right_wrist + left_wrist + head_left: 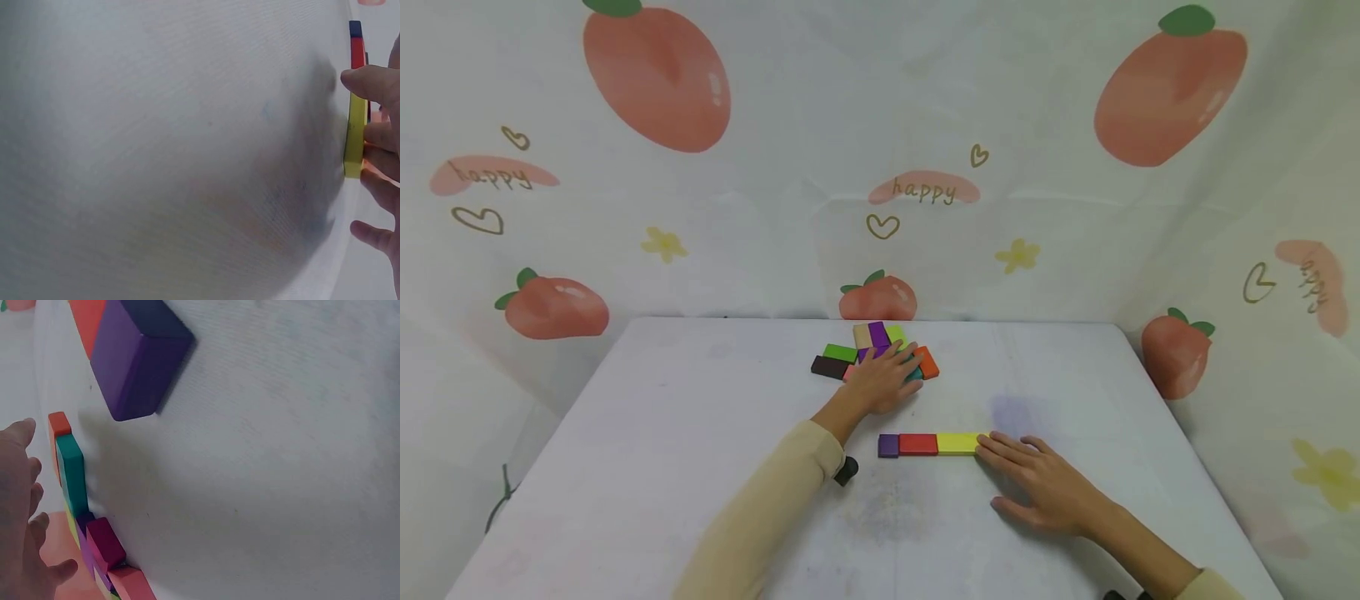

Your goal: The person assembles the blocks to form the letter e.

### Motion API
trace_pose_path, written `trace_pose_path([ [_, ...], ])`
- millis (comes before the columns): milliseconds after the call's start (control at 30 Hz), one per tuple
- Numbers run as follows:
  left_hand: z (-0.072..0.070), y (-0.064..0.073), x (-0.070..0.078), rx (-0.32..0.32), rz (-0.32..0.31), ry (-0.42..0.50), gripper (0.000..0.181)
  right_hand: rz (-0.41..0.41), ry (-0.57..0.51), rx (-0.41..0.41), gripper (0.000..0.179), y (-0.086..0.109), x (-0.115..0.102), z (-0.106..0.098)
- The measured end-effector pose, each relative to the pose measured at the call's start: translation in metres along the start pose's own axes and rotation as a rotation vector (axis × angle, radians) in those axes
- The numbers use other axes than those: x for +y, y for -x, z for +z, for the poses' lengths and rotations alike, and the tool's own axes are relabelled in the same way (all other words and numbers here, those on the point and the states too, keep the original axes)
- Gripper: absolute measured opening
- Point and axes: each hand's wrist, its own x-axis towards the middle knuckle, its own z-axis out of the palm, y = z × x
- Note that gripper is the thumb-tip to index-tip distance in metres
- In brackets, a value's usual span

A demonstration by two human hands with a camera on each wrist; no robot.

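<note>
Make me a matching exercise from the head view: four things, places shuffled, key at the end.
1. left hand
2. right hand
3. red block
4. dark brown block

A. between the small purple block and yellow block
B. over the block cluster
C. leftmost in the cluster
D. at the yellow block's right end

Pairs: 1-B, 2-D, 3-A, 4-C

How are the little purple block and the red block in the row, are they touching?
Touching. The head view shows the purple block lying end to end with the red block, their edges meeting with no gap between.
</note>
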Motion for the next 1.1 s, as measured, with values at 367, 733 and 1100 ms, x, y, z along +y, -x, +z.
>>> trace_pose_path([
  [367, -0.001, 0.000, 0.004, -0.071, -0.016, 0.036, 0.061, 0.017, 0.009, -0.043, 0.071, -0.002, 0.000, -0.003],
  [733, 0.000, 0.000, 0.015, -0.078, 0.001, 0.058, 0.063, -0.002, 0.007, -0.040, 0.071, -0.004, 0.000, -0.005],
  [1100, 0.004, 0.000, 0.036, -0.061, 0.091, 0.037, 0.058, 0.020, 0.032, -0.061, 0.069, -0.002, -0.002, -0.004],
])
